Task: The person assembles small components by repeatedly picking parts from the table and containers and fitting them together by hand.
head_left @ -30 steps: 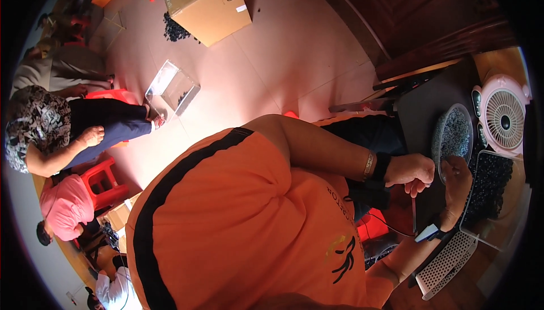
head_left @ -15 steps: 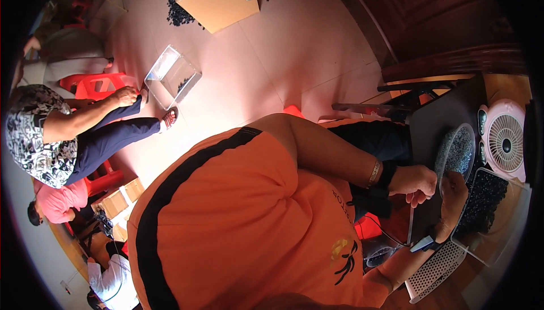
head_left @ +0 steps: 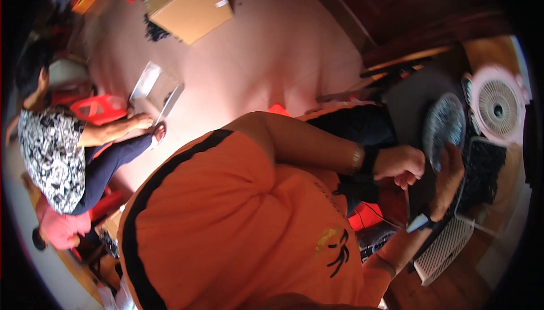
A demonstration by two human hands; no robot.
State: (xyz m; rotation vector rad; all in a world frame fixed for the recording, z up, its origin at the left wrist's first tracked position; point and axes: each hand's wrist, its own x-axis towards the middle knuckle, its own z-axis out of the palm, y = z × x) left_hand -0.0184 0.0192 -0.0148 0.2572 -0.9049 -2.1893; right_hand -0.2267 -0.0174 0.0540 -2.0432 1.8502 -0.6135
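Observation:
My left hand [head_left: 400, 164], with a black band at its wrist, is closed with curled fingers at the near side of the dark table. Anything in its grip is too small to make out. My right hand [head_left: 449, 178], wearing a watch, is held upright beside it, a short gap between the two. Its fingers overlap the near rim of an oval clear bowl [head_left: 445, 123] full of small shiny bluish-grey pieces. Those fingertips are blurred, so what they hold does not show. Past my right hand, a clear plastic box [head_left: 483, 177] contains many small black pieces.
A pink fan [head_left: 498, 106] stands beyond the bowl. A white perforated basket [head_left: 445, 251] lies below the box. On the floor are a clear bin [head_left: 174, 103] and a cardboard box [head_left: 195, 12]. A seated co-worker [head_left: 54, 157] is at the left, near red stools [head_left: 102, 109].
The whole view has shifted and blurred. My right hand's fingers look straighter at the bowl's rim; my left hand stays curled. The co-worker at the left leans and reaches lower.

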